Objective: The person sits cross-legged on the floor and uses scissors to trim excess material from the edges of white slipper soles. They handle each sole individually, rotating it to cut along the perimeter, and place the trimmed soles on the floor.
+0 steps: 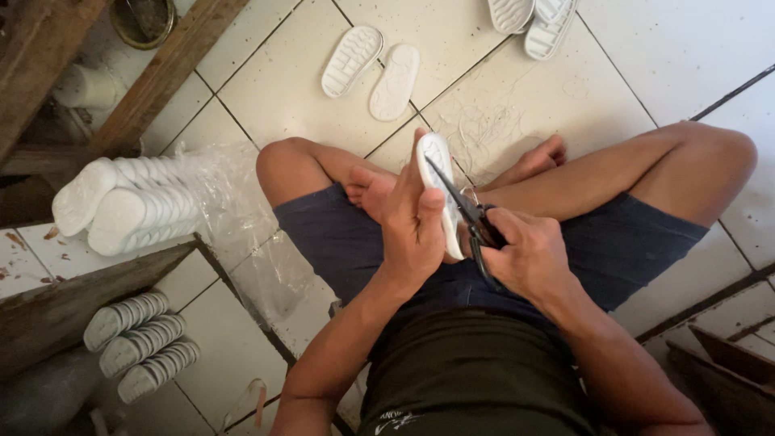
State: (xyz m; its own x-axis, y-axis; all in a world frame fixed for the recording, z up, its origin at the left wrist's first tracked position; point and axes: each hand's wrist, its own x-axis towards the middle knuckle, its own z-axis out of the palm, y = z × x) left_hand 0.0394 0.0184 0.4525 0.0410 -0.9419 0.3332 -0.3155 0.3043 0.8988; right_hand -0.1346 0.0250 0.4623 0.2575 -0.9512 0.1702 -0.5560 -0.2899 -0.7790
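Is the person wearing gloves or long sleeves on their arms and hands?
No. The left hand and right hand are bare, with no gloves, rings or watch showing. Both forearms are uncovered too, with no sleeves reaching them.

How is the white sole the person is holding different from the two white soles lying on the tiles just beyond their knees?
The held sole stands on edge, gripped by the left hand, with scissors in the right hand against its rim. The pair of soles on the floor lies flat and untouched, side by side. The left one of the pair shows ridged tread; the held sole's face is mostly hidden. All are white and look similar in shape.
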